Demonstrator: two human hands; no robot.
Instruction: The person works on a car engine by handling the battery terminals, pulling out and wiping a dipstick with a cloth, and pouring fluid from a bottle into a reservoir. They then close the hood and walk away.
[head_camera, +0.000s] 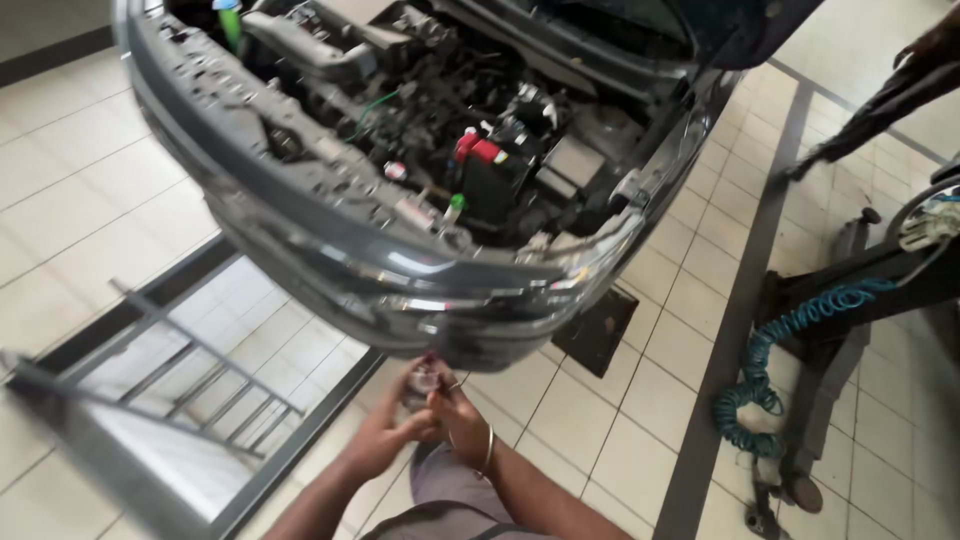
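Observation:
A grey car stands with its hood up, its front bumper (400, 270) just above my hands. The engine bay shows a black battery (490, 180) with a red terminal cover. Both hands meet under the bumper's lower edge. My left hand (385, 435) and my right hand (455, 415) pinch a small clear and red part (428, 375) between their fingertips. A metal bangle sits on my right wrist. What the small part is I cannot tell, as the frame is blurred.
An inspection pit (190, 400) with a metal ladder opens in the tiled floor at left. A coiled blue air hose (770, 370) hangs on a dark stand at right. Another person's arm (890, 90) reaches in at the top right. A black mat (595, 330) lies under the car.

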